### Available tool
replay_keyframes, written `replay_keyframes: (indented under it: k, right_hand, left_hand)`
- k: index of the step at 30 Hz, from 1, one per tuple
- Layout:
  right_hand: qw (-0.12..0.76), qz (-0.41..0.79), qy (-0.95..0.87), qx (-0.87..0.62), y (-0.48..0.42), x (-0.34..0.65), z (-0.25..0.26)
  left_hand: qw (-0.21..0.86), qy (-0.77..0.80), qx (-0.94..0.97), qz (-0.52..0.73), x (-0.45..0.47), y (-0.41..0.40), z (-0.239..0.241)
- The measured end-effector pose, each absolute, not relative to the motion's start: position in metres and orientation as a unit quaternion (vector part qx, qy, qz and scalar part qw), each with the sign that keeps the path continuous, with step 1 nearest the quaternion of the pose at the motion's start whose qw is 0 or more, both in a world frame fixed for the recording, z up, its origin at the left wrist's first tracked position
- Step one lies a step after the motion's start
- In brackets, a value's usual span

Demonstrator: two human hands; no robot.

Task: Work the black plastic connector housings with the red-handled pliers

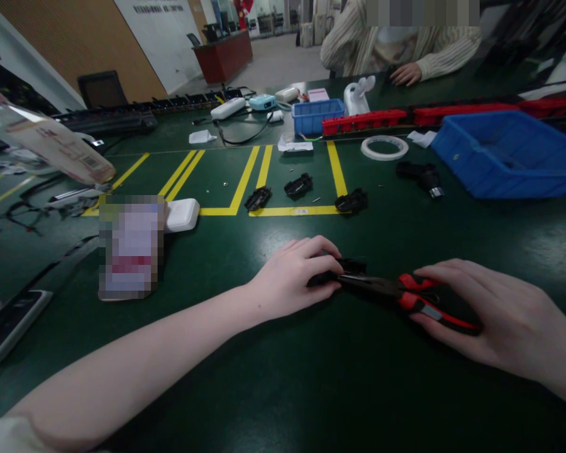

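Observation:
On the dark green table, my left hand is closed around a small black plastic part, whose left side is hidden under my fingers. My right hand grips long-nose pliers by their red and black handles. The pliers' dark jaws point left and reach the black part beside my left fingertips; whether they pinch it I cannot tell. Beyond my hands lie three similar black parts, one at the left, one in the middle and one at the right, near yellow tape lines.
A blue bin stands at the right, with a roll of white tape and a black device nearby. A phone and a white case are at the left. A small blue basket stands farther back. Across the table sits another person.

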State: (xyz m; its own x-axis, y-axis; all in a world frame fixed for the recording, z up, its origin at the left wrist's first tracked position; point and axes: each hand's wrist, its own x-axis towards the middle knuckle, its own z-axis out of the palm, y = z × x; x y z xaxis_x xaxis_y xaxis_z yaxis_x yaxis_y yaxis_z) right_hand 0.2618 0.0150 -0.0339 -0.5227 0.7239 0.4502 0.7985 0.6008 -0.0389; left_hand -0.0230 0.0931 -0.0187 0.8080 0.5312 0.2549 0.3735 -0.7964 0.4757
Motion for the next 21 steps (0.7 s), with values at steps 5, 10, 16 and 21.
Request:
replay_keyframes:
  k: [5,10,16,21]
  right_hand:
    - [0.21,-0.085,-0.872,-0.435,0.0165,0.2644,-0.0316]
    - [0.21,-0.091,-0.874,-0.429,0.0177,0.27,-0.0311]
    - [0.206,-0.084,-0.872,-0.435,0.0185,0.2683,-0.0307]
    - [0.213,-0.079,-0.869,-0.439,0.0176,0.2625,-0.0298]
  left_hand:
    - [0.209,0.239,0.929,0.191,-0.0233,0.0934,-0.0189]
    - [0.219,0.237,0.926,0.198,-0.0235,0.0939,-0.0195]
    - [0.298,0.26,0.896,0.203,-0.0239,0.094,-0.0184]
    - [0.299,0.254,0.896,0.21,-0.0244,0.095,-0.0199]
